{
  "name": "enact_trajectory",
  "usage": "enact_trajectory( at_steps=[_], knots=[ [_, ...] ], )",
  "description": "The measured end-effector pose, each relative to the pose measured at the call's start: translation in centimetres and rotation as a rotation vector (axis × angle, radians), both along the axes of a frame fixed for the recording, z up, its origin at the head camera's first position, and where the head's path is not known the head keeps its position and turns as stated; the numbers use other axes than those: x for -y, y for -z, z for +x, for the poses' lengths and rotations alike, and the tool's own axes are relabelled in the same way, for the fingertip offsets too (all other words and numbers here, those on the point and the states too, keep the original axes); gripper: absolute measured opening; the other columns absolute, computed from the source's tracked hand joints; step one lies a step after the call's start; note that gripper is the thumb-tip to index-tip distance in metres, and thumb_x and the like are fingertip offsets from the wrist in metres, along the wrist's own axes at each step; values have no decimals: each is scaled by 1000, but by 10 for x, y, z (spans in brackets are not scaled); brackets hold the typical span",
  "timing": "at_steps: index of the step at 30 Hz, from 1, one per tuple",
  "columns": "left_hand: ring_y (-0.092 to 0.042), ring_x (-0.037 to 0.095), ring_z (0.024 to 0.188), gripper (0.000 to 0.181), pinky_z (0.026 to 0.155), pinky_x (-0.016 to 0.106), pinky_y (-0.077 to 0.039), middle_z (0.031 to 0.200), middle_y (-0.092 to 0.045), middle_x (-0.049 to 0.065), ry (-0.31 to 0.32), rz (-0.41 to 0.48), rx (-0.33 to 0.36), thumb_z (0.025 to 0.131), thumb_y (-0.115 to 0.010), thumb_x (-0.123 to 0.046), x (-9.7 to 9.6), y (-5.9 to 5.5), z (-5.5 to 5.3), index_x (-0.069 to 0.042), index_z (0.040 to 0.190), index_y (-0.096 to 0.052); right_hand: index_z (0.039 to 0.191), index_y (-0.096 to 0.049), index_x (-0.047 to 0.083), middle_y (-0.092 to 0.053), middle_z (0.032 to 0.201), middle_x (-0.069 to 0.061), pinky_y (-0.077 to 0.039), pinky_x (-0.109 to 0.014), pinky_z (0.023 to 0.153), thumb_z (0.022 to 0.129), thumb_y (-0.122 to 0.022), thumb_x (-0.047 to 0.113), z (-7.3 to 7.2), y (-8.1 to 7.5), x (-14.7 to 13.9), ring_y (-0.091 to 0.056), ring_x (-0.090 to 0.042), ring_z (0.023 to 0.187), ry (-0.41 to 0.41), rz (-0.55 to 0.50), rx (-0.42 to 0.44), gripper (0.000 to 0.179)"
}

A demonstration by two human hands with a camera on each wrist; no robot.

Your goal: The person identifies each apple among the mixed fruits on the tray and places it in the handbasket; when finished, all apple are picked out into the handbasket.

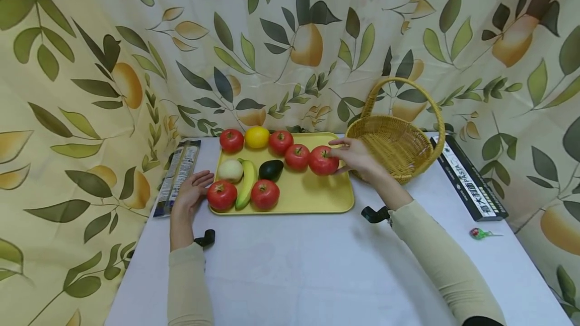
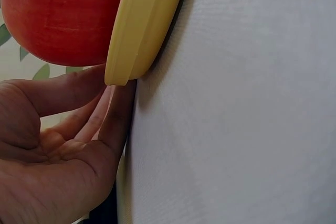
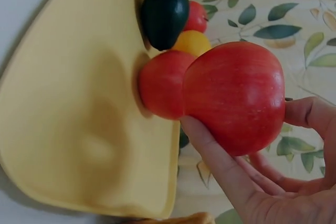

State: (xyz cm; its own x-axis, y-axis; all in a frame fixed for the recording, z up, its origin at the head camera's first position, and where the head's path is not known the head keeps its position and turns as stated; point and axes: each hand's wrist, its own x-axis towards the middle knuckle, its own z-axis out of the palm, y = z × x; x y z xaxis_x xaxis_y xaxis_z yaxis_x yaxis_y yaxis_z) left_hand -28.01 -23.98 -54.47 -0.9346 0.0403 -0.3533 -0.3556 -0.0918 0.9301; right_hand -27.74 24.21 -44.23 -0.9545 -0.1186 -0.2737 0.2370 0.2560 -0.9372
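My right hand (image 1: 355, 157) grips a red apple (image 3: 236, 98) between thumb and fingers. That apple is raised above the right part of the yellow tray (image 1: 317, 197), whose surface shows a shadow. Beside the tray's left edge, my left hand (image 2: 63, 145) touches the rim with its fingers extended, its fingertips partly hidden behind the rim. Close to that hand sits another red apple (image 1: 222, 195). The tray also bears more red apples, a banana (image 1: 246, 184), a dark green avocado (image 1: 271, 170), a yellow round fruit (image 1: 257, 137) and a pale round item (image 1: 230, 170).
A wicker basket (image 1: 396, 147) with a tall handle stands right of the tray, near my right forearm. Farther right lie a black pasta box (image 1: 468, 177) and a wrapped lollipop (image 1: 480, 233). A printed packet (image 1: 178, 175) lies left of the tray. Patterned cloth (image 1: 281, 39) hangs behind the table.
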Motion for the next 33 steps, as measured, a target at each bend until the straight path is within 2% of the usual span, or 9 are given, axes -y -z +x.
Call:
enact_trajectory(
  at_steps=[6, 11, 19, 27, 33],
  knots=[
    [-41, 29, 150, 78, 82, 16, -54, 163, -40, 20, -8, -6, 16, 90, -43, 25, -3, 1, -2, -3, 162, -33, 146, -51, -1, -60, 137, -29, -62, -50, 79, 96, -67, 15, -3, -13, -10, -64, -36, 117, 9, 42, -7, 54],
    [-43, 29, 148, 78, 82, 17, -55, 162, -41, 20, -19, 3, 25, 89, -44, 26, -3, 2, -5, -3, 161, -34, 148, -50, -2, -54, 143, -30, -62, -49, 79, 97, -67, 14, -6, -17, -16, -58, -40, 124, 36, 16, 3, 56],
    [-43, 28, 148, 78, 83, 17, -55, 162, -41, 20, -21, -2, 32, 89, -45, 26, -1, 4, -4, -3, 161, -35, 149, -49, -2, -44, 147, -27, -62, -47, 81, 99, -66, 15, -9, -20, -25, -55, -40, 126, 52, -2, 22, 56],
    [-43, 28, 149, 78, 83, 16, -54, 163, -42, 18, -24, -4, 37, 90, -44, 26, 2, 4, -3, -4, 161, -35, 151, -47, 0, -40, 151, -25, -59, -53, 86, 102, -65, 19, -17, -27, -31, -54, -41, 127, 62, 23, 33, 56],
    [-44, 26, 148, 78, 84, 16, -54, 162, -44, 16, -16, -37, 42, 90, -44, 24, 3, 3, -5, -6, 161, -36, 150, -46, -2, -38, 151, -23, -57, -56, 89, 103, -63, 16, -21, -37, -36, -52, -39, 126, 78, -6, 33, 53]
  ],
)
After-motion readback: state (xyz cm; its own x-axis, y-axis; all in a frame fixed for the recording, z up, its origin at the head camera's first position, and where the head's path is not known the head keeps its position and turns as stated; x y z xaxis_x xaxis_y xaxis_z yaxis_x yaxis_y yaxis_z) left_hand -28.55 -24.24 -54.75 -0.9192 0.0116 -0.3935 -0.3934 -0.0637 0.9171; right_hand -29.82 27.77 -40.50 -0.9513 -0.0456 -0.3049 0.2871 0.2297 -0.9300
